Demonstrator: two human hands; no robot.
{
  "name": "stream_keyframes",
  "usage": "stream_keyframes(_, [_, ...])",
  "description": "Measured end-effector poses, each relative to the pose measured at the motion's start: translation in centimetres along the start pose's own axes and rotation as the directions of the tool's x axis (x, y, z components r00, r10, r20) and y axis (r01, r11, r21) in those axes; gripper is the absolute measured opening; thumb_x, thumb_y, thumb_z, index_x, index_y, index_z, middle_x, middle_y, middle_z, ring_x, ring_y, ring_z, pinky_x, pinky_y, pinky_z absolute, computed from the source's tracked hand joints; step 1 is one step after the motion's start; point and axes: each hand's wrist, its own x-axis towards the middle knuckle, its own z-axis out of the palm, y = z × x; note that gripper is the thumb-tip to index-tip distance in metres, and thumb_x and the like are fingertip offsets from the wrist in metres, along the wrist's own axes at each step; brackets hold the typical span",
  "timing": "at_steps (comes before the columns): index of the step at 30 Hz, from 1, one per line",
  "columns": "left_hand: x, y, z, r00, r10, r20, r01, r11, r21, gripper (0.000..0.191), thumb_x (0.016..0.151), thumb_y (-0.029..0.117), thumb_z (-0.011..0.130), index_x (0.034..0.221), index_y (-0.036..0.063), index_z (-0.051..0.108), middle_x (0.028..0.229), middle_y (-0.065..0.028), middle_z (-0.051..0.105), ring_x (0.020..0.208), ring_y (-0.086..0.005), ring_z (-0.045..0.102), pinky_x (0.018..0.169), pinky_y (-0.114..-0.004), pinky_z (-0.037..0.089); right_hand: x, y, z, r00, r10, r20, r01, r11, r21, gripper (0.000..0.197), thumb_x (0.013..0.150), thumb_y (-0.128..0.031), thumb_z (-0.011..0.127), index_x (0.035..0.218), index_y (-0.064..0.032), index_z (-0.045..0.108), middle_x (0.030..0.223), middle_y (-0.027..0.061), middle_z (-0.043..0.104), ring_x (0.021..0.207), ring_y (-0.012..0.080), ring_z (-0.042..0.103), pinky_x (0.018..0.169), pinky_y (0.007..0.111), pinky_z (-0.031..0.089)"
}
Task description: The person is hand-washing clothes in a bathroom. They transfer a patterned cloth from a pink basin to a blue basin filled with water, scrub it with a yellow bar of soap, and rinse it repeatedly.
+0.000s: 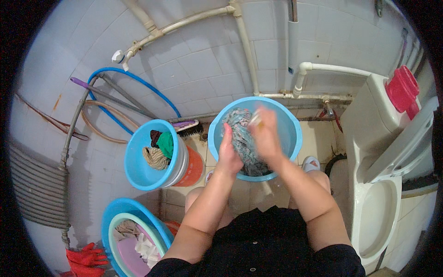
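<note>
In front of me on the tiled floor stands a light blue plastic basin [290, 138]. Bunched patterned cloth [242, 138], grey-green with pinkish spots, lies in it. My left hand [229, 152] grips the cloth's left side, thumb up and fingers hidden in or behind the folds. Over the cloth's right side, my right hand [268, 135] is motion-blurred. Its fingers are closed on a small pale object [255, 119] with a yellowish part, too blurred to name, held close against the cloth.
Left of the basin, a blue basin [135, 155] holding clothes tops an orange-and-white bucket [190, 166]. A scrub brush [187, 127] lies behind. Nested basins [114, 207] and red rubber gloves [86, 259] are lower left. A toilet [363, 138] stands right; pipes [247, 52] line the wall.
</note>
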Motion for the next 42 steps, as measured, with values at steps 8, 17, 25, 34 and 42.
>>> stream_keyframes(8, [-1.6,-2.3,0.3,0.978,-0.208,-0.023,0.208,0.978,-0.013,0.055,0.094,0.049,0.032,0.132,0.0106,0.037,0.133,-0.008,0.044,0.122,-0.0241,0.041,0.101,-0.043,0.034,1.5,1.4,0.0,0.987,-0.051,-0.155,0.034,0.994,-0.108,0.058,0.072,-0.023,0.066,0.125,-0.0073,0.047,0.109,0.019,0.047,0.104,0.034,0.044,0.091,0.046,0.034])
stream_keyframes(17, [-0.5,-3.0,-3.4,0.96,0.026,0.28,-0.009,0.998,-0.062,0.051,0.094,0.043,0.039,0.131,0.0077,0.036,0.124,-0.008,0.049,0.114,-0.0207,0.048,0.097,-0.038,0.039,-3.9,-5.6,0.8,0.76,-0.561,0.329,0.643,0.722,-0.254,0.069,0.068,-0.04,0.067,0.126,-0.0108,0.045,0.105,0.0123,0.051,0.099,0.0292,0.05,0.09,0.047,0.036])
stream_keyframes(25, [0.1,-3.0,-2.3,0.98,-0.198,0.021,0.199,0.979,-0.052,0.043,0.097,0.037,0.034,0.126,0.0064,0.042,0.119,-0.0084,0.053,0.107,-0.0185,0.054,0.092,-0.035,0.045,0.4,-1.5,-0.6,0.98,-0.187,0.069,0.193,0.978,-0.08,0.067,0.079,-0.036,0.062,0.133,-0.0057,0.037,0.112,0.018,0.048,0.104,0.0352,0.047,0.091,0.043,0.036])
stream_keyframes(34, [0.2,-2.3,-1.7,0.953,-0.297,-0.055,0.291,0.952,-0.094,0.042,0.095,0.037,0.042,0.12,0.0048,0.049,0.115,-0.0091,0.057,0.102,-0.0218,0.057,0.088,-0.038,0.047,2.1,1.9,-1.2,0.952,0.284,-0.113,-0.207,0.871,0.445,0.05,0.093,-0.037,0.044,0.131,-0.0044,0.037,0.107,0.0133,0.051,0.099,0.0276,0.05,0.088,0.037,0.04])
stream_keyframes(42, [1.1,-1.1,-3.4,0.941,-0.295,-0.164,0.264,0.947,-0.185,0.046,0.092,0.04,0.046,0.12,0.0046,0.05,0.118,-0.0121,0.056,0.108,-0.0281,0.053,0.095,-0.044,0.041,3.9,1.2,-10.5,0.809,0.551,0.206,-0.331,0.137,0.934,0.038,0.092,-0.042,0.046,0.106,-0.0068,0.048,0.093,0.0094,0.056,0.081,0.0206,0.056,0.07,0.037,0.05])
